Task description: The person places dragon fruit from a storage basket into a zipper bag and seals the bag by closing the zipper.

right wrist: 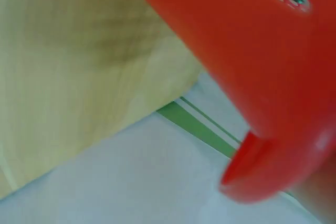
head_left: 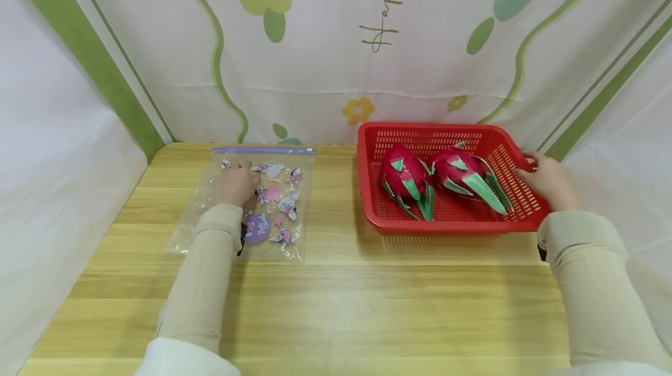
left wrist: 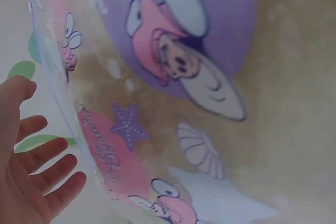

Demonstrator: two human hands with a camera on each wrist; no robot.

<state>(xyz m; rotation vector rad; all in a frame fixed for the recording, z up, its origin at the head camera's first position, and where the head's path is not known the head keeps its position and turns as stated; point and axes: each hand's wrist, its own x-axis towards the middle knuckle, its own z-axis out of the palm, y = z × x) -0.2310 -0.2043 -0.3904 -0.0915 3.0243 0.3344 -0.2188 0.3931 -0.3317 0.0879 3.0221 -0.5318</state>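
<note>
A clear zip bag printed with cartoon figures lies flat on the left of the table, its purple zip at the far edge. My left hand is over the bag's upper left part; in the left wrist view the fingers are spread and loosely bent, holding nothing. At the right, my right hand grips the right rim of a red plastic basket. Inside the basket lie two dragon fruits, one at the left and another beside it, both pink-red with green leaf tips.
The wooden table extends toward me in front of the bag and basket. A white curtain with printed flowers hangs behind the table's far edge, with more white cloth at both sides.
</note>
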